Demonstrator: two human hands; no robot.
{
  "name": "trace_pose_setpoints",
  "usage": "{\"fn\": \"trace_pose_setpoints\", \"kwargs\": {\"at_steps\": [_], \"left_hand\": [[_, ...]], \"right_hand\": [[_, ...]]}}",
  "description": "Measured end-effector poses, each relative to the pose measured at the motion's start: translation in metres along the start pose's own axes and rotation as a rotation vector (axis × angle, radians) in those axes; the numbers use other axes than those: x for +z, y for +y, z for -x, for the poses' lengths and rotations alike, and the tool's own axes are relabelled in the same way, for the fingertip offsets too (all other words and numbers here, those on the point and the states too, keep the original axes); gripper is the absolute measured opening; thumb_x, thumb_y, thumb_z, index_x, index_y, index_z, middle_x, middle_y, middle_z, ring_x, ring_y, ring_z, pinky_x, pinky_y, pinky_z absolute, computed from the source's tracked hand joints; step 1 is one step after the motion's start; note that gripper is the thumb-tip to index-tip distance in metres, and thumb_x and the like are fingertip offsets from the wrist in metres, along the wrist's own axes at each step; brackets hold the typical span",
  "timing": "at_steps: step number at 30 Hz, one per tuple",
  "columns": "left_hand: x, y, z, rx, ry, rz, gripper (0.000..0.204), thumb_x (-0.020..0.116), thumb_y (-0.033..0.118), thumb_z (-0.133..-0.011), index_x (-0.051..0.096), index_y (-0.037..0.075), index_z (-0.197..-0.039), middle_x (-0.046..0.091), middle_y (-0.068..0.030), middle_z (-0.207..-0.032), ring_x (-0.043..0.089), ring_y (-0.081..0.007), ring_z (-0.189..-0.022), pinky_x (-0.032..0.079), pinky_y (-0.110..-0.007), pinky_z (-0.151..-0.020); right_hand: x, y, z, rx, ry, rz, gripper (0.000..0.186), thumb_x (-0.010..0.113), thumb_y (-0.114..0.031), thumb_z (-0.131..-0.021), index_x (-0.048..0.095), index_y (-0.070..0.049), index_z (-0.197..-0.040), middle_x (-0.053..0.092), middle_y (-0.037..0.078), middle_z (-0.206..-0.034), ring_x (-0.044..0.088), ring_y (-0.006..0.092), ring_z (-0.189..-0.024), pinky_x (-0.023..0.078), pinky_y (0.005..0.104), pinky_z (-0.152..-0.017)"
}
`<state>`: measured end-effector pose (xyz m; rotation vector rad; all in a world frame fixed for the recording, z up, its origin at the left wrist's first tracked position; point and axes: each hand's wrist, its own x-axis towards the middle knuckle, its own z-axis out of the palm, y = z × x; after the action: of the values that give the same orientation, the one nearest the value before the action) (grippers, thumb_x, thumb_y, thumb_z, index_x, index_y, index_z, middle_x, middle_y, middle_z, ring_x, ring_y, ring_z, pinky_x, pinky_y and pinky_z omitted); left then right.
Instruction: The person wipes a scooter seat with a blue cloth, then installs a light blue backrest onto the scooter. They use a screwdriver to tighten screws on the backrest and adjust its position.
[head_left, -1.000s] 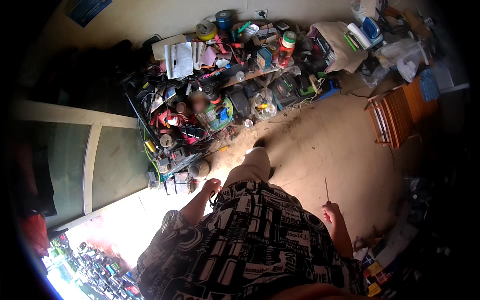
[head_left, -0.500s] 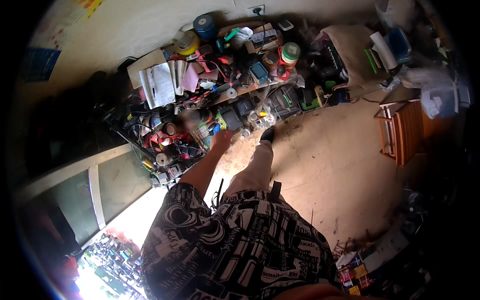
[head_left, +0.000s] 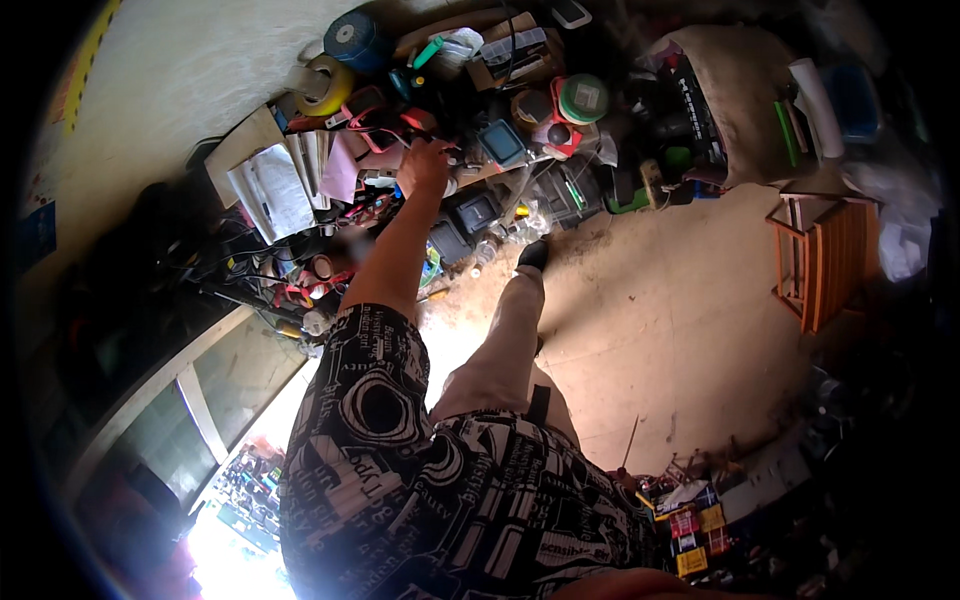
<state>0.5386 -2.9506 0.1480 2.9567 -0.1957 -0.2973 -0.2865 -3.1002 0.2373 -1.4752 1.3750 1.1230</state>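
Note:
My left hand [head_left: 425, 168] reaches out over the cluttered low shelf, its fingers stretched and apart, with nothing visible in them. Just beyond the fingertips lie red-handled tools [head_left: 375, 125], and pink paper [head_left: 342, 168] is to the left of the hand. Mostly hidden beside my patterned shirt is my right hand [head_left: 626, 479]. From it a thin rod [head_left: 632, 438] sticks up, seemingly gripped, though its handle end does not show.
A blue tub [head_left: 357, 40], a yellow tape roll [head_left: 325, 87], a green-lidded jar [head_left: 582, 98] and open papers [head_left: 270, 192] crowd the shelf. A folded wooden stool [head_left: 835, 262] stands right on the floor. Small coloured boxes [head_left: 690, 535] lie at lower right.
My left hand has moved up and farther away, from the low clutter near the floor to the shelf with the red-handled tools. The view has shifted; the thin rod stays by my right side.

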Motion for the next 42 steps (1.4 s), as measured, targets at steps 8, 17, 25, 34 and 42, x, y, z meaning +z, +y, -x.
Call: {"fn": "trace_pose_setpoints", "kwargs": {"at_steps": [8,17,25,34,42], "left_hand": [[0.008,0.0,-0.016,0.173,0.063,-0.236,0.011,0.062,0.021,-0.08,0.073,0.022,-0.084,0.062,-0.0026,-0.097,0.058,-0.0262,-0.097,0.052,-0.041,-0.078],[0.012,0.014,-0.029,0.354,-0.034,-0.579,0.016,0.06,0.02,-0.082,0.075,0.017,-0.088,0.06,-0.0001,-0.104,0.053,-0.0218,-0.108,0.044,-0.041,-0.082],[-0.003,-0.004,-0.036,0.784,0.035,-0.61,0.009,0.061,0.018,-0.077,0.069,0.015,-0.08,0.057,-0.0007,-0.094,0.054,-0.0203,-0.101,0.045,-0.036,-0.077],[-0.081,-0.013,0.044,0.373,0.201,-0.202,0.011,0.058,0.008,-0.075,0.059,0.007,-0.086,0.053,-0.0117,-0.101,0.053,-0.0302,-0.098,0.047,-0.042,-0.081],[-0.056,-0.055,0.23,-0.053,0.332,0.549,0.01,0.059,0.013,-0.085,0.063,0.006,-0.092,0.058,-0.0148,-0.096,0.056,-0.0352,-0.092,0.045,-0.044,-0.077]], "right_hand": [[-0.013,-0.059,0.019,0.295,-0.087,-0.629,0.019,0.059,-0.019,-0.089,0.057,-0.003,-0.099,0.062,0.012,-0.069,0.063,0.0219,-0.053,0.05,0.0329,-0.041],[-0.037,-0.106,0.026,0.223,-0.225,-0.726,0.013,0.053,-0.014,-0.091,0.051,-0.003,-0.099,0.054,0.009,-0.067,0.049,0.0176,-0.046,0.045,0.0324,-0.04],[-0.045,-0.138,0.033,0.125,-0.15,-0.495,0.025,0.055,-0.021,-0.091,0.057,-0.002,-0.107,0.065,0.013,-0.077,0.062,0.0231,-0.05,0.053,0.0347,-0.044],[-0.071,-0.167,0.014,-0.032,-0.122,-0.348,0.025,0.058,-0.022,-0.09,0.058,0.0,-0.103,0.066,0.013,-0.081,0.065,0.0219,-0.065,0.056,0.0347,-0.054],[-0.101,-0.204,-0.014,-0.291,-0.045,-0.229,0.02,0.06,-0.021,-0.089,0.056,-0.001,-0.092,0.058,0.009,-0.068,0.058,0.0181,-0.052,0.05,0.0327,-0.047]]}}
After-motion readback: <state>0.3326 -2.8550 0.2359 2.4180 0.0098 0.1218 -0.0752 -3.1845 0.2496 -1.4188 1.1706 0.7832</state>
